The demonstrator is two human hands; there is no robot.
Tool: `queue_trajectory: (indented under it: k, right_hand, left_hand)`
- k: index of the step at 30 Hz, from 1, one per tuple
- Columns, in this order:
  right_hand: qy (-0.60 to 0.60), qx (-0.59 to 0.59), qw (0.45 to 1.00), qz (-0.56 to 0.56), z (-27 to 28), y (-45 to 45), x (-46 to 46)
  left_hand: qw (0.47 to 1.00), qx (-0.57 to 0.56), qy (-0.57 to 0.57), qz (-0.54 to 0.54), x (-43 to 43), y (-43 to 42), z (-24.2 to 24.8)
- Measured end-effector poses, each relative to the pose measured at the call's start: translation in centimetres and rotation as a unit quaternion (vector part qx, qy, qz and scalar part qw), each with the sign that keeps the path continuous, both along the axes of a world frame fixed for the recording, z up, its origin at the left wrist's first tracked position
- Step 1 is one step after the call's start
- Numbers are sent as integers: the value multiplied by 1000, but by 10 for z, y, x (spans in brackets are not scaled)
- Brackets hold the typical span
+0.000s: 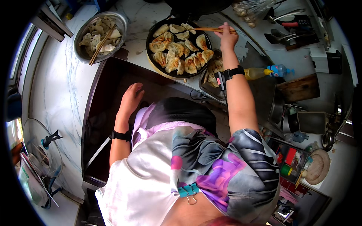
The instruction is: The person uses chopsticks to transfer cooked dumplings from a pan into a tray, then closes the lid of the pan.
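My right hand grips a pair of wooden chopsticks over the right rim of a round electric griddle pan. The chopstick tips meet a dumpling near the pan's far edge. Several other dumplings fill the pan; many are browned, while those at the far side look paler. My left hand hangs in front of my body, below the counter edge, fingers loosely apart and holding nothing. To the left, a metal bowl holds pale dumplings, with another pair of chopsticks lying across it.
A metal tray with fried dumplings sits under my right forearm. Beyond it are a bottle of yellow liquid, a blue-labelled pump bottle and a wooden board. The pan's raised lid stands behind. A glass lid lies at left.
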State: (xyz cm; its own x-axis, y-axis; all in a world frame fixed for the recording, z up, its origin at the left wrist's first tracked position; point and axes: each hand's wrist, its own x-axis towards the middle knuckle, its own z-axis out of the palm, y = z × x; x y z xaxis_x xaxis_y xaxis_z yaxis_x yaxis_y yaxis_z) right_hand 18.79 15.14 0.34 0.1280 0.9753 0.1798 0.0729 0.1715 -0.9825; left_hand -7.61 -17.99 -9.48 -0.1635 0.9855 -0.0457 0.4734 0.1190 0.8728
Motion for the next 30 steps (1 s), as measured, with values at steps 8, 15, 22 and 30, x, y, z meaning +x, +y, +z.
queue_trajectory:
  k: [8,15,22,30]
  right_hand:
    - [129,-144,978,-79,-9,9,49]
    - [36,-8,998,-59,13,-13,43]
    - [-83,-13,996,11,3,-34,21]
    - [-42,80,990,106,25,-53,15]
  left_hand:
    - [1000,-4,-3,-9,2,0,-2]
    - [1000,-12,14,-16,3,3,0]
    - [1000,-1,6,-19,6,6,3]
    - [1000,-6,17,-10,5,2,3]
